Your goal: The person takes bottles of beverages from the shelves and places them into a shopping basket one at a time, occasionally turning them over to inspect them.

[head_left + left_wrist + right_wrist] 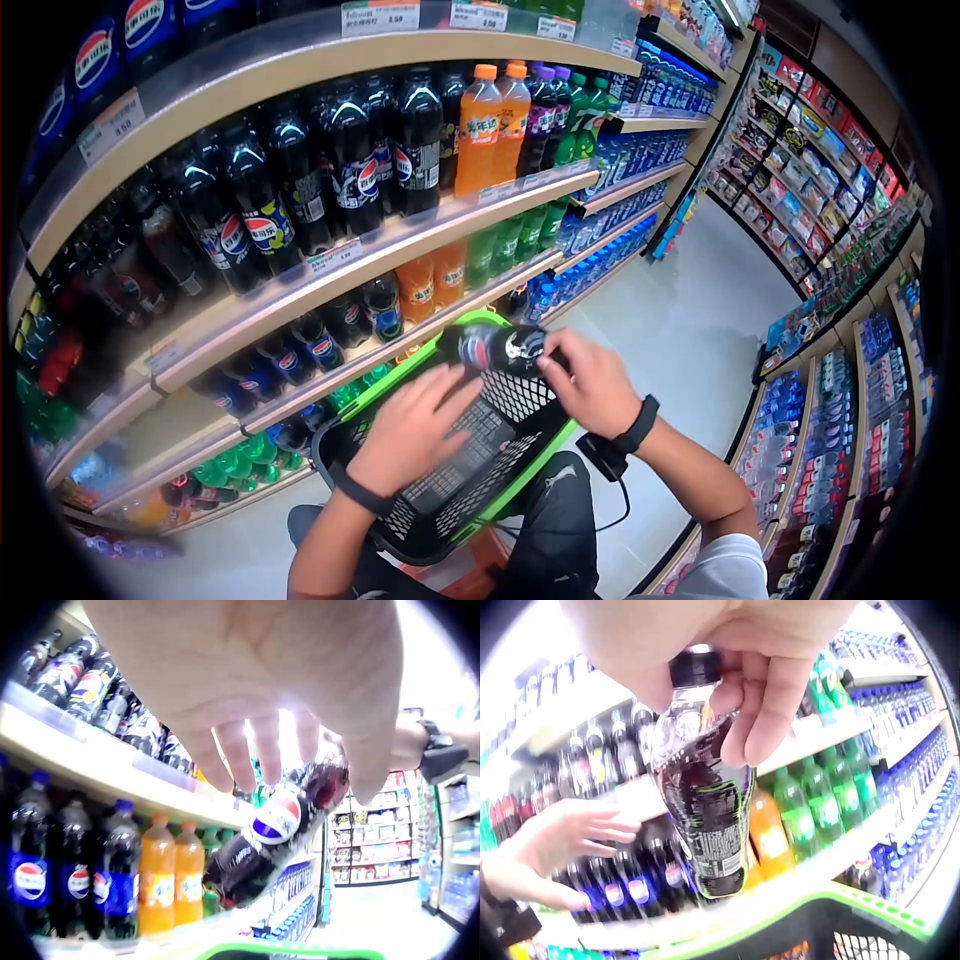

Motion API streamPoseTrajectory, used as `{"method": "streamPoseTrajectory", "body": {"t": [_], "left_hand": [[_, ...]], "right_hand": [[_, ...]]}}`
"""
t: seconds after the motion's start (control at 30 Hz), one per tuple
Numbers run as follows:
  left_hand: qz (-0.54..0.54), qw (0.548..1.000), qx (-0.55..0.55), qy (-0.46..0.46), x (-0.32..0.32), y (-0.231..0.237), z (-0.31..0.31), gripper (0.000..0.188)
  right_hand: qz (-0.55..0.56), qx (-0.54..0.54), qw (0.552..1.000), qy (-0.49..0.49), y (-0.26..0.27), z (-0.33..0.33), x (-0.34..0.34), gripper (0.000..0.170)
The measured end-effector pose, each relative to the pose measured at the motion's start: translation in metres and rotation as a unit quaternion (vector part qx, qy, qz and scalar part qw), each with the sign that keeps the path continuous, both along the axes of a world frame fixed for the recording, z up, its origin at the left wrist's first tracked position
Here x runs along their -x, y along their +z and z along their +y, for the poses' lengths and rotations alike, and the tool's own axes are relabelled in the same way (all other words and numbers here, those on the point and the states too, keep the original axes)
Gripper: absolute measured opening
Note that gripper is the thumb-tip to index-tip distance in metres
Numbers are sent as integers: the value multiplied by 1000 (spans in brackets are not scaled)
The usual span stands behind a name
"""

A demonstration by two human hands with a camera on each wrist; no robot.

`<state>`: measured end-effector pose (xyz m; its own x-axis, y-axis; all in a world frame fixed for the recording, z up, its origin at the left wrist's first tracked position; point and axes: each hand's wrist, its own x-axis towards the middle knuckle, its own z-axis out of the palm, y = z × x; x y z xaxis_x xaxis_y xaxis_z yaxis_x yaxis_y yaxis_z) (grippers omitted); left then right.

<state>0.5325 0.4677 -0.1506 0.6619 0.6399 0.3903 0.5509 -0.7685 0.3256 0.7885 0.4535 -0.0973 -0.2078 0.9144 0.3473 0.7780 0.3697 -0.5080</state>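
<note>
My right hand [597, 382] pinches a dark cola bottle [487, 347] near its black cap, thumb and fingers about the neck. The bottle lies slantwise over the far end of a black basket with a green rim [548, 452]. In the right wrist view the same cola bottle [705, 796] hangs base down, its back label and barcode showing. My left hand [412, 428] is over the basket with fingers spread, apart from the bottle in the right wrist view. A round red, white and blue logo shows on the bottle [271, 825] in the left wrist view.
Shelves on the left hold rows of cola, orange soda [479, 135] and green bottles [590, 122]. A shelf edge [400, 245] runs close beyond the basket. Floor [650, 330] shows along the aisle, with more bottle shelves [800, 420] on the right and snack racks at the far end.
</note>
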Motion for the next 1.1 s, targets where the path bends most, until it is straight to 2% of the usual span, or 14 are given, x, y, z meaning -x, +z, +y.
{"method": "streamPoseTrajectory", "body": {"t": [0.1,0.2,0.27,0.4,0.47,0.53,0.6,0.83,0.87,0.93,1.0,1.1], "left_hand": [[-35,989,-142,34,-36,55,58,57],[32,949,-297,101,-55,102,133,34],[87,916,-376,111,-54,121,179,28],[337,855,-364,154,-39,131,223,25],[452,802,-365,139,-44,136,224,31],[461,785,-388,143,-42,129,227,34],[414,801,-418,116,-28,119,241,34],[395,793,-463,43,-13,130,244,25],[410,795,-445,45,-13,132,244,21],[374,801,-466,37,-10,128,253,18],[361,803,-471,51,-8,130,253,20],[360,784,-501,72,-7,124,253,22]], "right_hand": [[40,-163,986,-23,51,12,-15,13],[34,-276,960,-27,83,47,-18,14],[37,-306,951,-15,95,77,-19,13],[-4,-298,954,-5,99,129,-21,11],[-21,-286,958,-4,106,133,-16,10],[-49,-293,955,-4,105,134,-12,9],[-63,-293,954,7,110,134,-11,9],[-75,-289,954,19,121,149,-1,10],[-75,-299,951,23,122,153,0,10],[-86,-282,955,19,130,161,0,10],[-93,-273,957,28,141,172,1,10],[-125,-285,950,31,152,186,8,12]]}}
